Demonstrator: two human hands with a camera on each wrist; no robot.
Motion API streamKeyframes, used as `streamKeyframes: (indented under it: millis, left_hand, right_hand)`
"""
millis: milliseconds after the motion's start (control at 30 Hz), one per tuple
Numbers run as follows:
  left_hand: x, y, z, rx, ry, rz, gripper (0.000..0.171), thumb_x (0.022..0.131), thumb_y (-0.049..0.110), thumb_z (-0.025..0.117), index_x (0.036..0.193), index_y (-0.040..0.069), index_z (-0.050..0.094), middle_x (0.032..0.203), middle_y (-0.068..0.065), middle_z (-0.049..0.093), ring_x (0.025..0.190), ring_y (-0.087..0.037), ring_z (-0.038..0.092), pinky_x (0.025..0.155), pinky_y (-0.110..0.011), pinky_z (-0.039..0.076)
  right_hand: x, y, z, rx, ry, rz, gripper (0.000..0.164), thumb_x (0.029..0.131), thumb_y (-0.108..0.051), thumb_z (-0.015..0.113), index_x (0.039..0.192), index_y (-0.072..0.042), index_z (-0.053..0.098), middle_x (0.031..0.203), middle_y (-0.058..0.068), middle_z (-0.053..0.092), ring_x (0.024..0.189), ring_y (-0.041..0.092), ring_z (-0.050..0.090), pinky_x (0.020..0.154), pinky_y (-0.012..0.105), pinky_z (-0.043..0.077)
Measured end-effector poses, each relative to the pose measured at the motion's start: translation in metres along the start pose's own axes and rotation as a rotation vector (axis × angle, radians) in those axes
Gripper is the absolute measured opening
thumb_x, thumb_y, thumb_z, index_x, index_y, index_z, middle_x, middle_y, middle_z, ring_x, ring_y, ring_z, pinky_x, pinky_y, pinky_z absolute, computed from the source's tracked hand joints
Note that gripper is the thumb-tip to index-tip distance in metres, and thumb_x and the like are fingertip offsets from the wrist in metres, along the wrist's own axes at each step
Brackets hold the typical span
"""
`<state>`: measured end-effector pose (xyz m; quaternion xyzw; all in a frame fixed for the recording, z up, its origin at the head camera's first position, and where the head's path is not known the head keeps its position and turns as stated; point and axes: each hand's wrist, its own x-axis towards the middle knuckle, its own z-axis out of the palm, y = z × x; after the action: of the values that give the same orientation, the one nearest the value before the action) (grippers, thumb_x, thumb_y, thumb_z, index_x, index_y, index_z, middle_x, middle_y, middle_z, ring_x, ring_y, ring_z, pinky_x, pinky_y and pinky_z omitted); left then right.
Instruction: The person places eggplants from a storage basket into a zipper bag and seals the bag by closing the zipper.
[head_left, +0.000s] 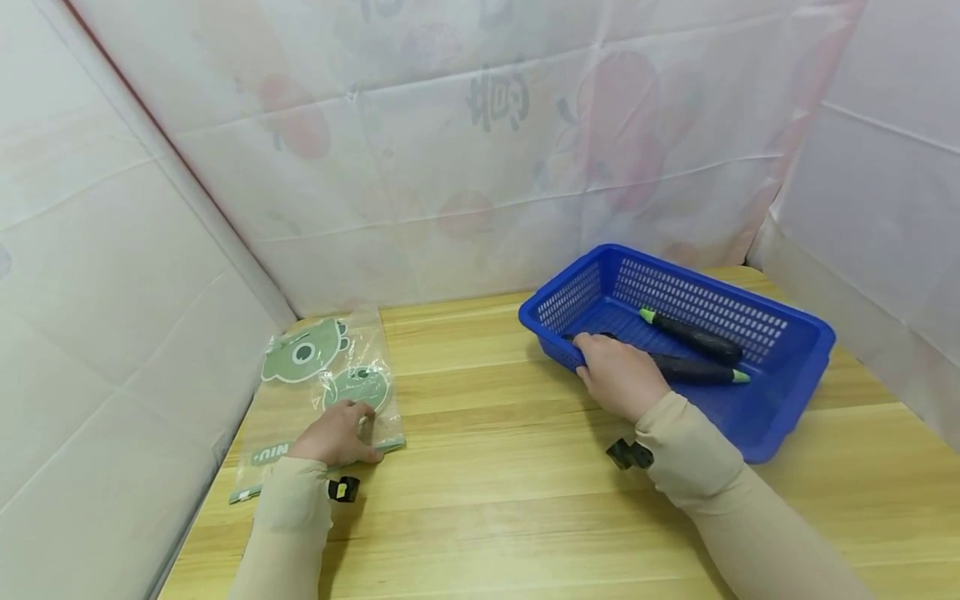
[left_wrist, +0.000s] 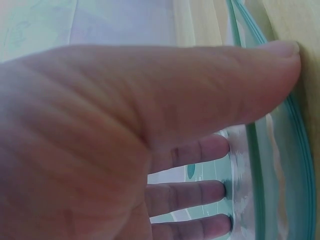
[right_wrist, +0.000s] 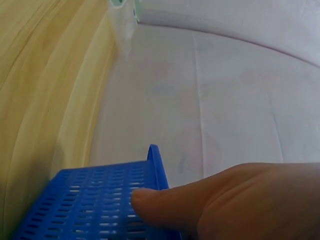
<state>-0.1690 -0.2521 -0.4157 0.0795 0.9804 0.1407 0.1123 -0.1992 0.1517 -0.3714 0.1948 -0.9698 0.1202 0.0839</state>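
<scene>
My left hand (head_left: 341,435) rests on a clear zip bag (head_left: 296,421) with green cartoon animal prints. In the left wrist view its thumb lies across the bag's green zip strip (left_wrist: 257,185), the fingers extended over the film. On the right, my right hand (head_left: 621,375) holds the near left rim of a blue slotted basket (head_left: 787,417). The right wrist view shows the thumb against the basket's outer wall (right_wrist: 95,195); the other fingers are hidden. Inside lie dark eggplants with light green ends, one at the back (head_left: 697,337) and one nearer (head_left: 693,369). A further dark piece shows beside my fingers.
The basket and bag stand apart on a wood-grain table (head_left: 465,483). White printed sheeting (head_left: 450,150) hangs behind the table, with white side walls left and right. A small black camera is strapped at each wrist.
</scene>
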Motion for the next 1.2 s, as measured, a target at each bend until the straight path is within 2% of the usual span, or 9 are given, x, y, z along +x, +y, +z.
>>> streamKeyframes:
  millis: [233, 600, 733, 967, 1200]
  left_hand:
    - [0.001, 0.0, 0.001, 0.002, 0.006, 0.0, 0.064, 0.063, 0.034, 0.082, 0.115, 0.007, 0.056, 0.12, -0.019, 0.049, 0.107, -0.034, 0.049, 0.085, -0.049, 0.042]
    - [0.0, -0.001, 0.001, 0.005, 0.007, 0.002, 0.062, 0.064, 0.035, 0.081, 0.115, 0.007, 0.057, 0.121, -0.02, 0.048, 0.108, -0.036, 0.048, 0.085, -0.05, 0.042]
    - [-0.001, -0.001, 0.001, 0.005, 0.008, 0.002, 0.063, 0.064, 0.034, 0.081, 0.115, 0.007, 0.056, 0.121, -0.02, 0.048, 0.109, -0.036, 0.048, 0.086, -0.05, 0.041]
    - [-0.001, -0.001, 0.001, 0.011, 0.015, 0.014, 0.064, 0.064, 0.035, 0.081, 0.116, 0.006, 0.056, 0.121, -0.02, 0.049, 0.109, -0.036, 0.048, 0.087, -0.05, 0.041]
    - [0.001, 0.001, 0.002, 0.009, 0.014, 0.013, 0.063, 0.064, 0.035, 0.081, 0.114, 0.006, 0.057, 0.12, -0.019, 0.049, 0.108, -0.035, 0.048, 0.087, -0.049, 0.041]
  right_hand:
    - [-0.002, -0.007, 0.003, 0.032, -0.005, -0.156, 0.039, 0.083, -0.014, 0.067, 0.119, -0.004, 0.056, 0.105, 0.012, 0.062, 0.09, 0.027, 0.06, 0.072, 0.043, 0.049]
    - [-0.006, -0.013, -0.005, 0.119, -0.073, -0.284, 0.039, 0.081, -0.01, 0.069, 0.118, -0.008, 0.058, 0.11, 0.008, 0.061, 0.095, 0.023, 0.059, 0.077, 0.04, 0.049]
    - [-0.007, -0.008, -0.01, 0.135, -0.121, -0.281, 0.037, 0.08, -0.007, 0.068, 0.116, -0.011, 0.059, 0.109, 0.005, 0.062, 0.093, 0.021, 0.06, 0.076, 0.039, 0.049]
    - [-0.008, 0.009, -0.019, 0.111, -0.207, -0.195, 0.035, 0.082, -0.003, 0.065, 0.113, -0.016, 0.058, 0.108, 0.005, 0.061, 0.09, 0.02, 0.059, 0.073, 0.039, 0.049]
    - [-0.006, 0.017, -0.021, 0.133, -0.256, -0.161, 0.034, 0.082, 0.0, 0.057, 0.113, -0.014, 0.058, 0.108, 0.007, 0.061, 0.075, 0.014, 0.052, 0.064, 0.032, 0.044]
